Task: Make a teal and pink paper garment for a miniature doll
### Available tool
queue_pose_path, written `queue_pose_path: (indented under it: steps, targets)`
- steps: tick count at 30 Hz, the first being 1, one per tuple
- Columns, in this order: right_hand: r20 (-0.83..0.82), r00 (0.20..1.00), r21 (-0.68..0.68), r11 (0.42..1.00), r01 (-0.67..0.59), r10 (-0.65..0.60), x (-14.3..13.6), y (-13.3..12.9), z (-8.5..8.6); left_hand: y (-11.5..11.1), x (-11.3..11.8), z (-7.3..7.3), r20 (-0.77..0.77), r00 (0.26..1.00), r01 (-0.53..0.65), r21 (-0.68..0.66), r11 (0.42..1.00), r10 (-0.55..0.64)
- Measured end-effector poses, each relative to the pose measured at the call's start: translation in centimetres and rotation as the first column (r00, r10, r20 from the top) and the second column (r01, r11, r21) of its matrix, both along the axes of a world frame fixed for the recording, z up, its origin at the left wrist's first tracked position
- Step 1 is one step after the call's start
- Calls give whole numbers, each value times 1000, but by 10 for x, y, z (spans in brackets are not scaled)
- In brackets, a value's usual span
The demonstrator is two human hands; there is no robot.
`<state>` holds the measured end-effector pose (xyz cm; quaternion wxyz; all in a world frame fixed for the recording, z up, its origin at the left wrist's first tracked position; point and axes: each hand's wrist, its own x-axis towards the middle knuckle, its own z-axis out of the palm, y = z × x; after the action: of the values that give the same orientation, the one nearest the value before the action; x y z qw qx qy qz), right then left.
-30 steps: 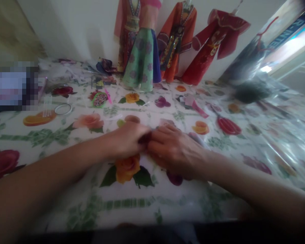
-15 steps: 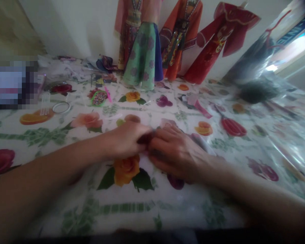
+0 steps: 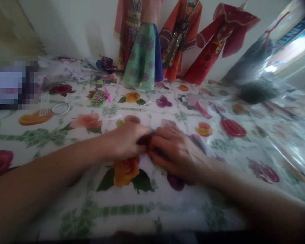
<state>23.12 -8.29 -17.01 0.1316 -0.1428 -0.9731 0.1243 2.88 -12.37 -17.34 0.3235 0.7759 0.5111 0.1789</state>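
Observation:
In the middle of the head view my left hand [image 3: 129,140] and my right hand [image 3: 176,152] meet over the flowered tablecloth [image 3: 127,222]. Both have their fingers closed, thumbs and fingertips drawn together. A small dark piece [image 3: 145,139] shows between them; most of it is hidden by the fingers, and its kind cannot be made out. Just beyond my right wrist lies a greyish-pink scrap [image 3: 203,144], partly covered by the forearm.
Doll-sized dresses stand along the wall: a green skirt [image 3: 141,57], an orange robe [image 3: 176,44] and a red gown [image 3: 210,51]. A green-rimmed dish of beads [image 3: 99,98], a white ring [image 3: 61,108], a pink strip [image 3: 202,110] and a red-handled tool [image 3: 234,127] lie around. Clear plastic [image 3: 289,135] covers the right side.
Hardly anything differs. My hands stay joined at the same spot, with slight movement of the right fingers, and the view has shifted a little.

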Motion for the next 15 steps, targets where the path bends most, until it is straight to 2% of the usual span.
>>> queue_pose_path:
  steps: [9, 15]
  targets:
    - [-15, 1000, -35, 999, 16, -17, -2, 2, -3, 1, 0, 1, 16, 1000, 11, -27, 1000, -11]
    - [-16, 998, -145, 988, 58, -61, 0, 4, -2, -1, -1, 3, 36, 999, -5, -60, 998, 7]
